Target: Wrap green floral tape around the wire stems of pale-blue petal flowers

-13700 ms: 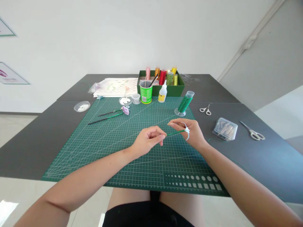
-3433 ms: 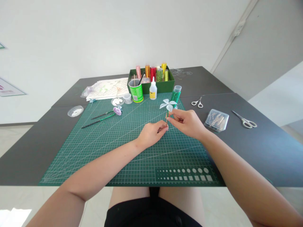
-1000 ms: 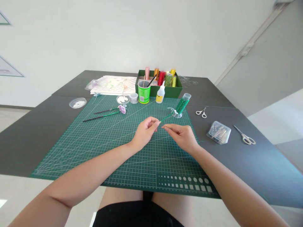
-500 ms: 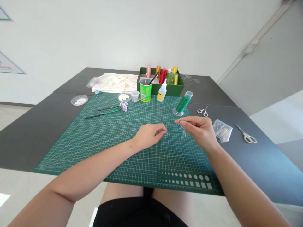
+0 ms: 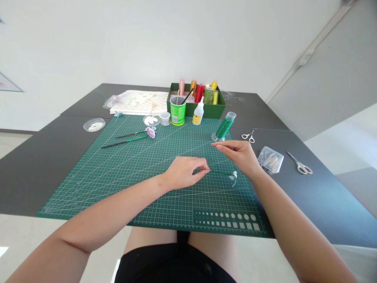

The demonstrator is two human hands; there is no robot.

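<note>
My left hand pinches one end of a thin green stem that lies level over the green cutting mat. A small white paper flower sits at the stem's right end, close under my right hand. That hand hovers above it with the fingers drawn together, and I cannot make out anything between them. A green spool of wire stands on a clear base just beyond my right hand.
Two finished stems, one with a purple flower, lie at the mat's back left. A green cup, glue bottle and green box of thread spools stand behind. Two pairs of scissors and a clear case lie right.
The stem has sunk toward the mat, its flower end swinging down and right. My right hand has risen off the flower end and now hovers above it.
</note>
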